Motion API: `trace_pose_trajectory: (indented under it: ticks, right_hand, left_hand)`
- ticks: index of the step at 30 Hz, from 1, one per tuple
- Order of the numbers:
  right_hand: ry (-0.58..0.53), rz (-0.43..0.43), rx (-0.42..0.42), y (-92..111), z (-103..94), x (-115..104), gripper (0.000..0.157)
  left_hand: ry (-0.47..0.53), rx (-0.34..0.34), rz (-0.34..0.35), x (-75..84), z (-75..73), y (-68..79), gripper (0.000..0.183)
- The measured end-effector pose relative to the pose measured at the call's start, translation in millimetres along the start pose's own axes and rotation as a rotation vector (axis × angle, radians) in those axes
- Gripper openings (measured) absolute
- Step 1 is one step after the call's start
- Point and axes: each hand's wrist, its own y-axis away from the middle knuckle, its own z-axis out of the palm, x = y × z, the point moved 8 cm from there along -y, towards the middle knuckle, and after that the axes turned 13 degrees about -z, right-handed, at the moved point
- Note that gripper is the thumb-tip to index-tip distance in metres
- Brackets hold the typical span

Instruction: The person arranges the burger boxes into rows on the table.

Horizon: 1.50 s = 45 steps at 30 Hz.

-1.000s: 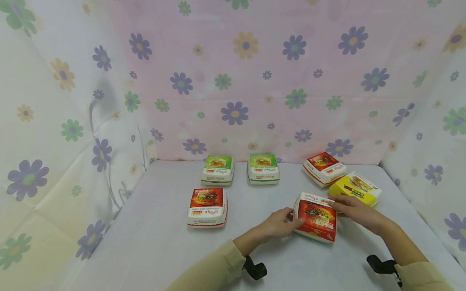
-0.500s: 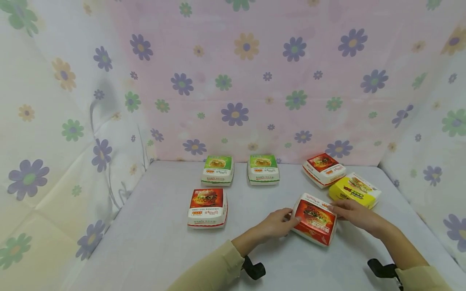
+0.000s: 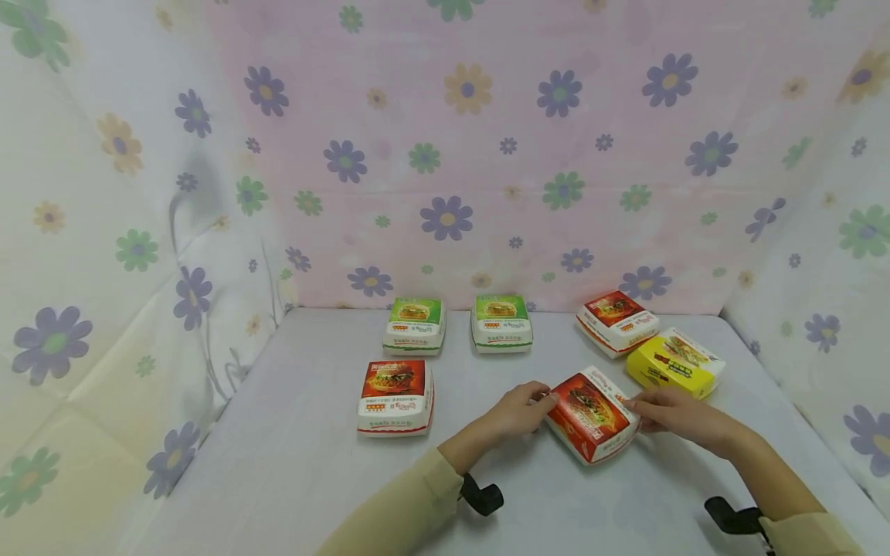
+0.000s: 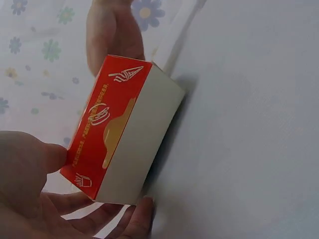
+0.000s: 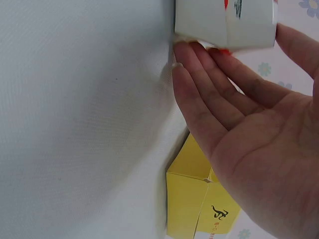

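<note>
A red and white burger box [image 3: 587,409] sits at an angle on the table, between both hands. My left hand [image 3: 516,411] pinches its left corner; in the left wrist view the thumb lies on the red face [image 4: 92,124] and the fingers reach under the near end. At the right corner, my right hand [image 3: 677,417] holds the box. The right wrist view shows that thumb against the box's edge and the long fingers [image 5: 199,94] at its lower edge. The box's far underside is hidden.
Close behind the right hand lies a yellow burger box [image 3: 670,363], touching another red one [image 3: 617,323]. Two green boxes, a left one [image 3: 414,326] and a right one [image 3: 501,323], stand along the back edge. A further red box [image 3: 396,398] is left of centre.
The held red box has turned clockwise, its white printed strip swinging from the far side to the right. My left hand has shifted slightly left and away from me. The other boxes stayed put.
</note>
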Motion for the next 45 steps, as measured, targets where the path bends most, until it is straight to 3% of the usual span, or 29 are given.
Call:
trace_pose_trajectory:
  ticks: [6, 15, 22, 27, 31, 36, 45]
  right_hand:
    - [-0.025, 0.038, -0.065, 2, 9.2, 2, 0.047]
    - [-0.007, 0.036, -0.090, 2, 7.8, -7, 0.048]
    - [0.028, -0.006, -0.049, -6, -4.9, -10, 0.055]
    - [0.060, -0.027, 0.018, -20, -9.1, -13, 0.064]
    - [0.040, -0.043, 0.034, -31, -7.3, -14, 0.068]
    - [0.025, -0.058, 0.037, -40, -2.3, -15, 0.067]
    - [0.024, -0.023, 0.035, -43, 2.0, -5, 0.063]
  left_hand:
    - [0.006, 0.036, -0.010, 2.7, -11.5, -9.9, 0.045]
    - [0.040, 0.055, -0.017, 4.6, -18.4, -16.2, 0.049]
    - [0.023, 0.052, -0.075, -0.8, -16.2, -0.8, 0.073]
    - [-0.011, 0.062, -0.117, -4.5, -5.7, 15.3, 0.094]
    - [-0.044, 0.075, -0.109, -1.7, 5.2, 22.8, 0.106]
    - [-0.064, 0.087, -0.080, 1.4, 12.3, 25.7, 0.102]
    - [-0.005, 0.053, -0.030, 0.6, 13.1, 24.7, 0.082]
